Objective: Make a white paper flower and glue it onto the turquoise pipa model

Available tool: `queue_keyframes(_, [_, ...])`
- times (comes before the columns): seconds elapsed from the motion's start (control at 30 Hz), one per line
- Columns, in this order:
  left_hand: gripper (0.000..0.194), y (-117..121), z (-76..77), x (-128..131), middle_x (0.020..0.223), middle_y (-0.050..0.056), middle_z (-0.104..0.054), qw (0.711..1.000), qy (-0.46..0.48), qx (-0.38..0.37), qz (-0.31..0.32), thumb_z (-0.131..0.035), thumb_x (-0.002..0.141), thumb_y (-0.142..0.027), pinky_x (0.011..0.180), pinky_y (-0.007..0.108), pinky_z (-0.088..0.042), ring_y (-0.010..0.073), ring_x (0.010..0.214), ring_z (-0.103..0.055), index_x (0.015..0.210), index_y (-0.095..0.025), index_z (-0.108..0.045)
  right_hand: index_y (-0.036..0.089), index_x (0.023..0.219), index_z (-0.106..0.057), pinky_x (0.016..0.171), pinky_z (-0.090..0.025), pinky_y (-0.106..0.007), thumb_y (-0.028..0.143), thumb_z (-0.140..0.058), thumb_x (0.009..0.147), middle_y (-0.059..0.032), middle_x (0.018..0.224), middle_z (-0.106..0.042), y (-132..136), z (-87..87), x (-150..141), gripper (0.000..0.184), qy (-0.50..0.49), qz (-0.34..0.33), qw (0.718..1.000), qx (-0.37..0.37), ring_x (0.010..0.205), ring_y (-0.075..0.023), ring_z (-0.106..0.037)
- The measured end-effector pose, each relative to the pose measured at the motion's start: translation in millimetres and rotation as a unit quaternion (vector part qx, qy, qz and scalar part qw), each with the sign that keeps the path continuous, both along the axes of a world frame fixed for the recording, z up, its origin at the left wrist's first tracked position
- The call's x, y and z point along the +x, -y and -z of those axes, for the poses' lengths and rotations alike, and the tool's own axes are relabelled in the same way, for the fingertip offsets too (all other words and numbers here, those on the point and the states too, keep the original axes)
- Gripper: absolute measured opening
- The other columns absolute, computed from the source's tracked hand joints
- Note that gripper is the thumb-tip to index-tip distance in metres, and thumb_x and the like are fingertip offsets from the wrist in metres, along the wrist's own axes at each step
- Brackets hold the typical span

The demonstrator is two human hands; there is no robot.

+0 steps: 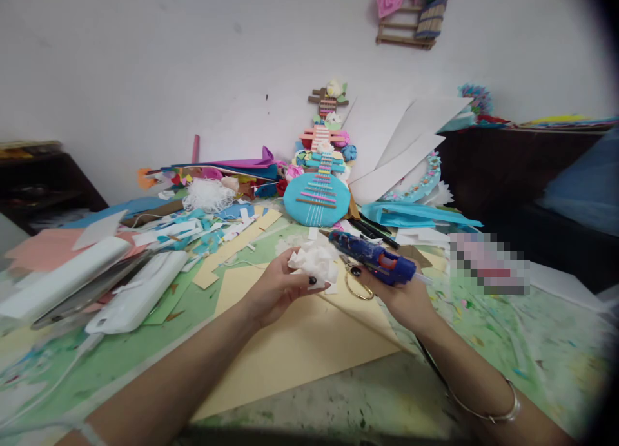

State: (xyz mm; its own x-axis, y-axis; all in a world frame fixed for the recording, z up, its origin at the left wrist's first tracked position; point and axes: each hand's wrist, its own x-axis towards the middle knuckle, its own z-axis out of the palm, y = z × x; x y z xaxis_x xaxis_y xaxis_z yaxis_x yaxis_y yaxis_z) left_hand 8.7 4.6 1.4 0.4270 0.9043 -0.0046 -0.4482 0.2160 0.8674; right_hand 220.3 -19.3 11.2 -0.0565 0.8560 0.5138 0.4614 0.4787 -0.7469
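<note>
Paper bundle (pixel 312 260), white and ruffled like a flower, is in the left hand (pixel 276 290), just in front of the turquoise instrument model (pixel 316 199); the fingers pinch its lower edge, thumb towards the viewer. It looks almost weightless, soft and easily crushed, so it is probably best taken low down by its gathered base with light pressure, sparing the thin, creased folds. In front of the model and to its right, the right hand (pixel 403 302) grasps a blue glue gun (pixel 370 252), fingers curled around the grip; whether the trigger is squeezed cannot be told. Its rigid plastic body is likely the heavier item, safest held by the grip, well behind the pointed nozzle. The model itself has a flat, rounded body crossed by coloured bars and pale strings. Nearer than the model, a smooth cream sheet (pixel 294 362) lies on the green, paint-stained worktop (pixel 488 349). Left of the model sits a wispy white fibre tangle (pixel 207 196); right of it, a folded turquoise sheet (pixel 418 215).
</note>
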Motion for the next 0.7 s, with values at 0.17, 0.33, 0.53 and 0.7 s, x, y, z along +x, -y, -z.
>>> queue_keyframes(0.17, [0.051, -0.1, 1.2, 0.7, 0.106, 0.007, -0.063, 1.0, -0.012, -0.007, 0.003, -0.065, 0.059, 0.001, 0.09, 0.047, -0.049, 0.02, 0.091, -0.062, 0.107, -0.014, -0.055, 0.018, 0.082, -0.062, 0.064, -0.054, -0.031, 0.033, -0.067, 0.073, -0.0052, 0.078, -0.07, 1.2, -1.9, -6.1, 0.018, -0.137, -0.008, 0.99, 0.0, 0.07, -0.02, -0.066])
queue_keyframes(0.33, [0.049, 3.0, 0.7, 2.1, 0.101, 0.006, -0.063, 0.999, -0.011, -0.01, 0.033, -0.067, 0.06, 0.0, 0.083, 0.046, -0.053, 0.0196, 0.086, -0.063, 0.105, -0.016, -0.056, 0.019, 0.092, -0.061, 0.075, -0.054, -0.038, 0.033, -0.065, 0.076, -0.0069, 0.089, -0.071, -4.0, 6.1, -8.8, 0.022, -0.121, -0.039, 0.991, -0.038, 0.08, -0.023, -0.068])
queue_keyframes(0.53, [0.051, 5.4, 1.4, 2.3, 0.107, 0.008, -0.061, 0.999, -0.006, 0.004, 0.053, -0.072, 0.06, -0.006, 0.079, 0.045, -0.055, 0.0231, 0.09, -0.063, 0.106, -0.016, -0.055, 0.021, 0.085, -0.062, 0.064, -0.054, -0.037, 0.039, -0.061, 0.079, -0.0047, 0.079, -0.069, -4.5, 13.4, -6.9, 0.019, -0.016, -0.037, 0.999, -0.017, 0.072, -0.0231, -0.065])
queue_keyframes(0.7, [0.05, 5.2, 1.3, 2.6, 0.105, 0.007, -0.061, 0.999, -0.006, 0.009, 0.05, -0.074, 0.06, -0.009, 0.081, 0.046, -0.054, 0.0222, 0.09, -0.062, 0.106, -0.017, -0.055, 0.021, 0.085, -0.062, 0.062, -0.053, -0.035, 0.038, -0.061, 0.08, -0.0044, 0.078, -0.069, -2.1, 11.1, -8.3, 0.018, 0.007, -0.047, 0.999, -0.014, 0.07, -0.0217, -0.064])
